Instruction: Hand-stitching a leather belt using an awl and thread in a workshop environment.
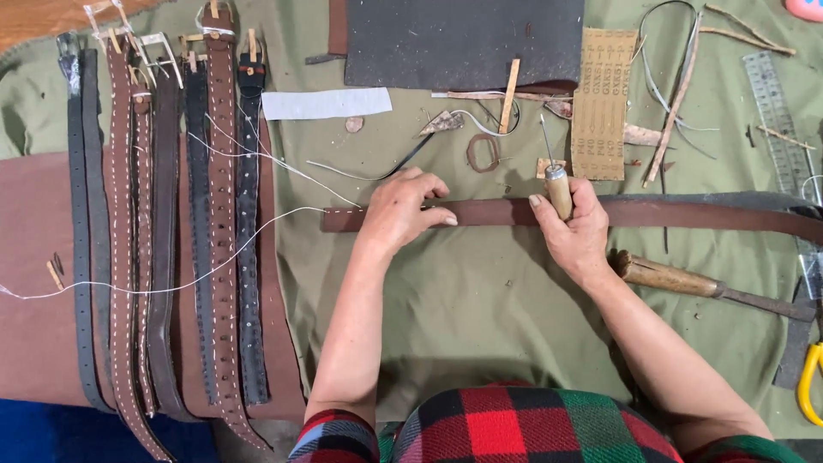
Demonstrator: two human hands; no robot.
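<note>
Pressing flat on a long brown leather strap (pixel 489 213), the left hand (pixel 401 208) lies palm down with its fingers spread over the strap's left part, holding nothing. The right hand (pixel 573 225) is clenched around the pale wooden handle of an awl (pixel 555 176), whose thin metal spike stands up and away from the strap toward the far side of the bench. The strap runs across the green cloth (pixel 480 300) that covers the bench, from near the middle out to the right edge, where it darkens. A white thread (pixel 214 270) trails from the strap's left end across a row of finished belts (pixel 171 240), brown and black, some stitched in white, laid side by side on a brown leather sheet (pixel 30 283). Just beside the right wrist lies a wooden-handled tool (pixel 686 281) with a metal shaft. Beyond the strap sit a dark leather sheet (pixel 463 39), a strip of sandpaper (pixel 602 103), a white strip (pixel 326 103) and leather scraps. A clear ruler (pixel 776 120) lies at the right, and a yellow handle (pixel 807 386) shows at the edge.
</note>
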